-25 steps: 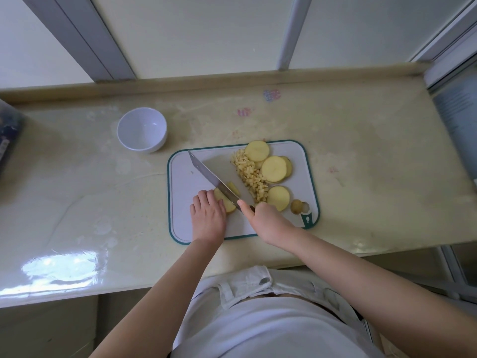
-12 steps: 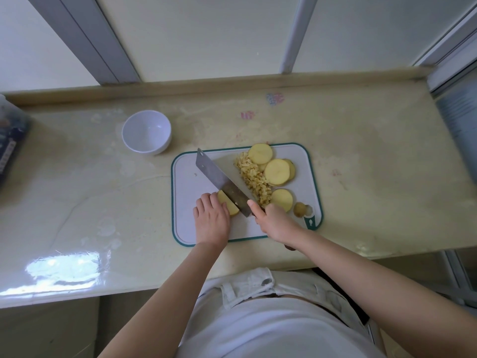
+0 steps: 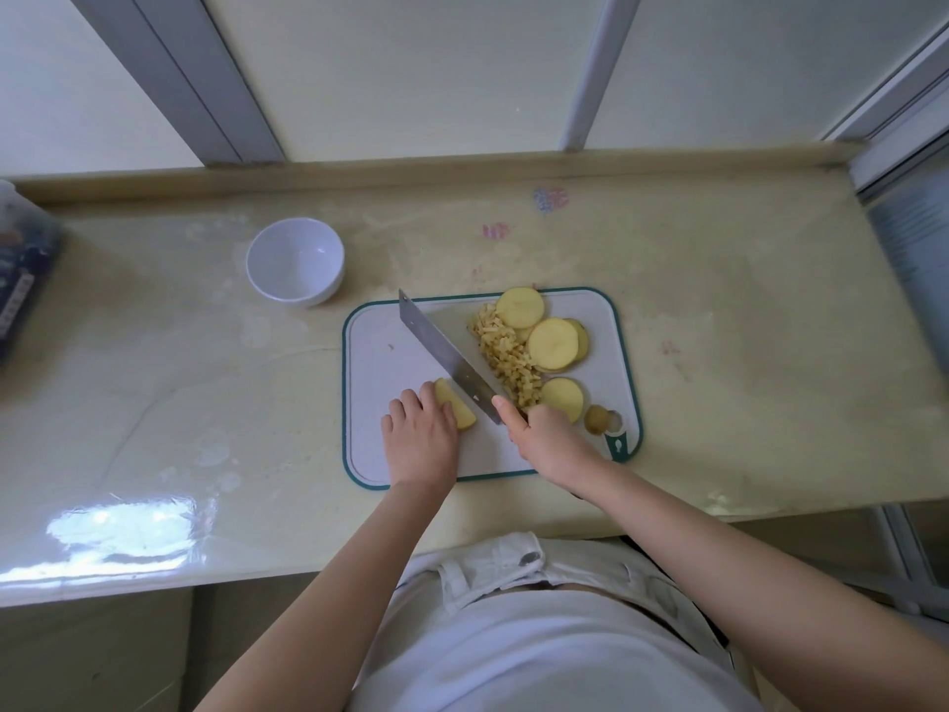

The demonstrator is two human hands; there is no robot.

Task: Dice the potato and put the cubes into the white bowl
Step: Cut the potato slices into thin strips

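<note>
On the white cutting board [image 3: 369,362] with a green rim, my left hand [image 3: 421,436] presses down on a yellow potato piece [image 3: 459,409] with curled fingers. My right hand [image 3: 547,436] grips the handle of a cleaver [image 3: 444,354]; its blade runs diagonally up-left, just right of that piece. A heap of small potato cubes [image 3: 506,359] lies right of the blade. Round potato slices [image 3: 552,344] sit beyond the heap, and a small potato end [image 3: 595,418] lies near the board's right corner. The white bowl [image 3: 293,262] stands empty on the counter, up-left of the board.
The pale yellow counter [image 3: 744,352] ends in a raised ledge under a window. A dark packet [image 3: 20,285] lies at the far left edge. A glossy reflection marks the counter's near-left part.
The cleaver's blade has shifted a little to the right of the held potato piece. The camera view has drifted, so the board sits slightly lower and further right in the frame.
</note>
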